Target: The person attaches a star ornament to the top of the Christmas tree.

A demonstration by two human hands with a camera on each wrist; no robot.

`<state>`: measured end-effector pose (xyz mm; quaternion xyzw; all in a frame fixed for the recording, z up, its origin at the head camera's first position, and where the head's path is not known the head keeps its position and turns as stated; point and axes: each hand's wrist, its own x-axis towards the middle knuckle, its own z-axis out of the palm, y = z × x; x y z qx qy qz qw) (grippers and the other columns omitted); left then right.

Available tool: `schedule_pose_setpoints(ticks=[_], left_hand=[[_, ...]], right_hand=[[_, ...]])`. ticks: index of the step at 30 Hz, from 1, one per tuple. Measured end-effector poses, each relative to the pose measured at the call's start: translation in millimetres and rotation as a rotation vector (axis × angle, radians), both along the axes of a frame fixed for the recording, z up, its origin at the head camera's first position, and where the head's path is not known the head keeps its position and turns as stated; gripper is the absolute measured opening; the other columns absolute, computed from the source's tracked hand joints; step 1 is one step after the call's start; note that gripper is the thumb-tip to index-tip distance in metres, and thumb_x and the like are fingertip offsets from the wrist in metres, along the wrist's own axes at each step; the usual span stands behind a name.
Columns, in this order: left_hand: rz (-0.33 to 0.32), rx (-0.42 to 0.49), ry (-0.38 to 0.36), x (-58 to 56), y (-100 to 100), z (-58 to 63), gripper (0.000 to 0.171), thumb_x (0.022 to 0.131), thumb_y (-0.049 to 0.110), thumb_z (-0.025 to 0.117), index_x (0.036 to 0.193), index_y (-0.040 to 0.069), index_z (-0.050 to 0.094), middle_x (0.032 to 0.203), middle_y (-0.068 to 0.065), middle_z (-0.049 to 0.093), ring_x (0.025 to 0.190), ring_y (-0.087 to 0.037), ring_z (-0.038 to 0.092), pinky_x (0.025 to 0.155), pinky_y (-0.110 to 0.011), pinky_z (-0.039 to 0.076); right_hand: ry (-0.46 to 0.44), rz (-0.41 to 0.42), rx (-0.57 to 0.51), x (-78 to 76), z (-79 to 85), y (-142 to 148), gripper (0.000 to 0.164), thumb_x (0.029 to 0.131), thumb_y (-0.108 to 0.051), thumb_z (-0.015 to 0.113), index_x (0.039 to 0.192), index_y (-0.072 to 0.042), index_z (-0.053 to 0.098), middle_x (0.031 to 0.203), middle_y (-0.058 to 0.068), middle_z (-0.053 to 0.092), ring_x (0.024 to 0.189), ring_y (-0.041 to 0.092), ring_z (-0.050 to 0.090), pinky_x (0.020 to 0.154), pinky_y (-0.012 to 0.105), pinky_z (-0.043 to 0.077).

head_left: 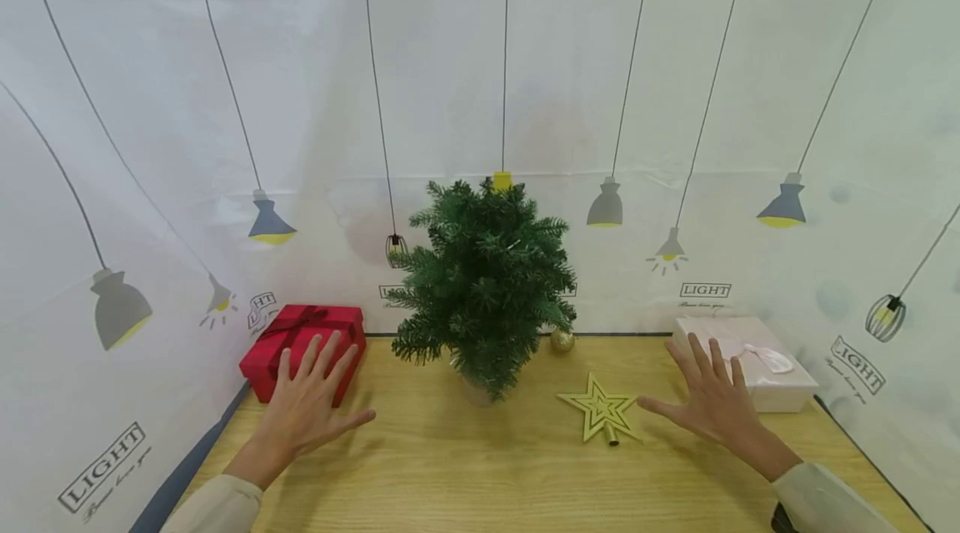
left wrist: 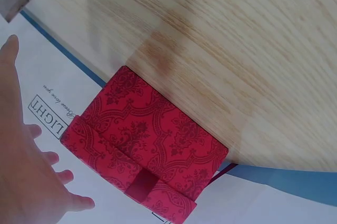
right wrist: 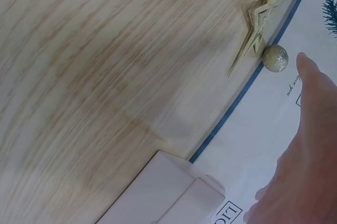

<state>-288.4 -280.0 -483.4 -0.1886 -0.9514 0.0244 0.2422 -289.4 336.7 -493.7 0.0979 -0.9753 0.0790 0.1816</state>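
Observation:
My left hand (head_left: 303, 404) is spread with straight fingers, its fingertips overlapping the red gift box (head_left: 266, 354) in the head view. That box shows a damask pattern and a dark ribbon band in the left wrist view. On the other side, my right hand (head_left: 716, 400) is likewise spread, its fingers in front of the pale pink gift box (head_left: 780, 396) with a bow. Neither hand holds anything. A gold star tree topper (head_left: 600, 408) lies flat on the table, close to the right thumb. Between the hands stands a small green artificial Christmas tree (head_left: 487, 291).
A gold glitter ball ornament (head_left: 562, 341) sits at the table's back edge, right of the tree. The wood-grain table (head_left: 450, 475) meets a white backdrop (head_left: 450, 58) printed with hanging lamps along the back and both sides.

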Motion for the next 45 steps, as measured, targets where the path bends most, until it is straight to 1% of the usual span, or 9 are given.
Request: schedule_pose_setpoints(ticks=[7, 8, 12, 15, 18, 26, 34, 40, 45], left_hand=[[-0.013, 0.000, 0.021, -0.4, 1, 3.1, 0.105, 0.079, 0.083, 0.065, 0.156, 0.013, 0.048, 0.165, -0.018, 0.035, 0.149, -0.047, 0.032, 0.112, -0.079, 0.022], [-0.011, -0.002, 0.018, -0.3, 1, 4.3, 0.106, 0.079, 0.083, 0.065, 0.157, 0.013, 0.048, 0.165, -0.018, 0.035, 0.150, -0.046, 0.032, 0.112, -0.078, 0.022], [-0.006, -0.017, -0.002, 0.5, 2, 9.6, 0.106, 0.080, 0.083, 0.063, 0.158, 0.013, 0.046, 0.165, -0.018, 0.034, 0.150, -0.046, 0.031, 0.113, -0.078, 0.021], [-0.009, -0.030, -0.002, 0.5, 3, 13.7, 0.106, 0.080, 0.083, 0.064, 0.158, 0.012, 0.045, 0.165, -0.018, 0.034, 0.150, -0.046, 0.032, 0.114, -0.077, 0.021], [-0.016, -0.034, -0.001, 0.1, 2, 17.8, 0.106, 0.080, 0.081, 0.066, 0.158, 0.012, 0.045, 0.165, -0.019, 0.035, 0.150, -0.047, 0.031, 0.114, -0.077, 0.020], [-0.027, -0.025, -0.021, 0.5, 1, 31.2, 0.103, 0.082, 0.077, 0.067, 0.158, 0.012, 0.044, 0.163, -0.021, 0.036, 0.151, -0.048, 0.027, 0.115, -0.077, 0.017], [-0.039, -0.025, -0.010, 1.2, -2, 48.9, 0.097, 0.086, 0.074, 0.066, 0.158, 0.013, 0.045, 0.162, -0.020, 0.037, 0.150, -0.046, 0.029, 0.115, -0.076, 0.019], [-0.053, -0.013, -0.008, -0.9, -2, 59.9, 0.093, 0.089, 0.069, 0.066, 0.159, 0.012, 0.043, 0.163, -0.020, 0.036, 0.148, -0.044, 0.032, 0.116, -0.076, 0.018], [-0.061, -0.017, 0.001, -2.6, 2, 70.6, 0.090, 0.090, 0.065, 0.068, 0.158, 0.010, 0.045, 0.163, -0.020, 0.036, 0.148, -0.045, 0.033, 0.116, -0.076, 0.018]], right_hand=[[0.110, 0.022, 0.001, -8.7, -18.3, 14, 0.114, 0.074, -0.078, 0.074, 0.161, -0.014, 0.037, 0.159, 0.033, 0.033, 0.142, 0.062, 0.029, 0.106, 0.082, 0.023], [0.108, 0.022, 0.000, -8.4, -18.3, 14, 0.114, 0.074, -0.078, 0.074, 0.161, -0.014, 0.037, 0.159, 0.033, 0.033, 0.142, 0.062, 0.029, 0.106, 0.082, 0.023], [0.083, 0.012, -0.017, -0.7, -7.9, 10, 0.111, 0.074, -0.074, 0.077, 0.156, -0.008, 0.043, 0.158, 0.034, 0.034, 0.143, 0.061, 0.029, 0.107, 0.081, 0.022], [0.052, 0.010, -0.028, 5.7, 1.0, 6, 0.110, 0.074, -0.072, 0.078, 0.154, -0.005, 0.044, 0.157, 0.035, 0.034, 0.143, 0.062, 0.028, 0.108, 0.081, 0.022], [0.019, 0.008, -0.033, 8.9, 4.5, 4, 0.109, 0.077, -0.072, 0.077, 0.156, -0.005, 0.042, 0.159, 0.035, 0.032, 0.144, 0.062, 0.027, 0.109, 0.081, 0.021], [0.006, 0.032, -0.045, 10.2, 5.1, 3, 0.106, 0.079, -0.070, 0.076, 0.156, -0.005, 0.043, 0.158, 0.035, 0.034, 0.142, 0.064, 0.028, 0.107, 0.080, 0.024], [-0.060, 0.072, -0.089, 12.3, 6.4, -3, 0.104, 0.083, -0.066, 0.076, 0.158, -0.005, 0.039, 0.162, 0.034, 0.029, 0.142, 0.066, 0.027, 0.109, 0.080, 0.023], [-0.033, 0.116, -0.112, 16.9, 7.3, -9, 0.095, 0.084, -0.061, 0.078, 0.154, -0.005, 0.045, 0.160, 0.031, 0.034, 0.141, 0.062, 0.032, 0.108, 0.078, 0.028], [-0.009, 0.161, -0.113, 18.2, 2.5, -10, 0.089, 0.083, -0.058, 0.081, 0.149, -0.006, 0.051, 0.154, 0.033, 0.042, 0.139, 0.059, 0.037, 0.106, 0.076, 0.033]])
